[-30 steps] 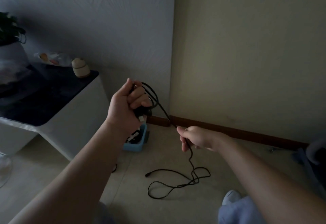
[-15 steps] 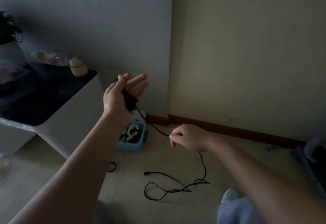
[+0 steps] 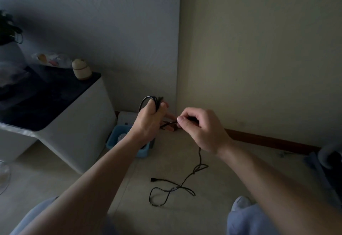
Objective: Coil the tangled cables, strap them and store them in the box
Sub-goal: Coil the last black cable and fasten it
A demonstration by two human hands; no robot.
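Dim room corner, pale floor meeting one grey wall and one cream wall. Left fingers curled tight round several coiled turns of the black cable, with the loops standing up above the knuckles. Right thumb and forefinger pinched on the same cable, the remaining fingers folded in.

Left hand and right hand both raised and close together, a short stretch of cable between them. Below the right hand, the rest of the cable hanging to the floor, crossing itself in a small loop, then sprawling in a wider loop with the plug end lying free.

Behind the left wrist, blue box on the floor, mostly hidden, contents unclear. Just beside it, white cabinet with a dark top and a small pale jar on it. Brown skirting board along the cream wall.
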